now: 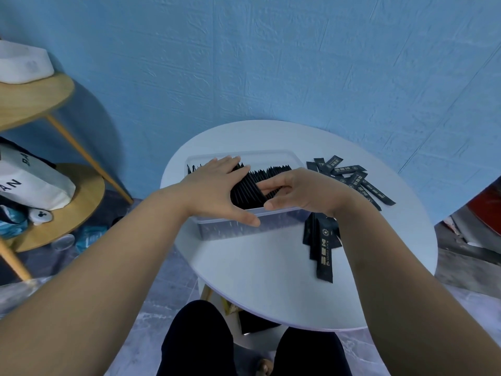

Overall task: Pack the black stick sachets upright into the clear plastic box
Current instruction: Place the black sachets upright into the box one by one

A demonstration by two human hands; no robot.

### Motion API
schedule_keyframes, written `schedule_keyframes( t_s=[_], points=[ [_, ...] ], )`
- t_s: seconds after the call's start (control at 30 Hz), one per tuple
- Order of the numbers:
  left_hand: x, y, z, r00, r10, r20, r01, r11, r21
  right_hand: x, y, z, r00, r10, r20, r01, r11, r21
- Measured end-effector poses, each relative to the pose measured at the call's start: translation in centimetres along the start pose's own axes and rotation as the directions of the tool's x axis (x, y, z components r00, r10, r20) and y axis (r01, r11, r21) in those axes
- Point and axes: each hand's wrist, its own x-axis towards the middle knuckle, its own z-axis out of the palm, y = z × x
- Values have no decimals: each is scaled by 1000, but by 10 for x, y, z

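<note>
Both your hands are over the clear plastic box [271, 217], which sits on the round white counter [257, 280] right under them. Your left hand [214, 189] lies spread and flat, fingers extended across the tops of the black sachets [245, 192] standing upright in the box, with its thumb reaching down over the box's near wall. Your right hand [301, 189] is curled, its fingers tucked in among the sachets just beside your left hand, and its thumb rests on the near rim; you cannot tell whether it is pinching a sachet. Past your fingertips, more upright sachets fill the far part of the box. To the right of your right hand, a loose pile of sachets [357, 183] lies flat on the counter. A few more sachets [322, 245] lie flat beneath your right wrist, just beside the box.
</note>
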Motion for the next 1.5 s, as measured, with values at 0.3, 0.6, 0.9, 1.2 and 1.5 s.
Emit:
schedule_keyframes(
  t_s=[0.3,0.6,0.9,1.2,1.5],
  points=[
    [-12,2,12,995,93,-41,-91,995,51,9,6,2,999,30,-43,-27,997,66],
    [-20,-3,15,969,197,-151,-193,980,41,13,7,4,996,63,-57,-61,997,47],
    [-20,-6,21,967,200,-157,-184,977,109,32,6,-8,993,110,49,-117,975,189],
    [-19,-4,22,957,215,-193,-198,975,104,74,-8,-5,998,37,51,-40,997,67],
    [-21,-5,23,950,231,-211,-216,972,91,77,-3,-11,998,38,47,-43,991,128]
  ],
)
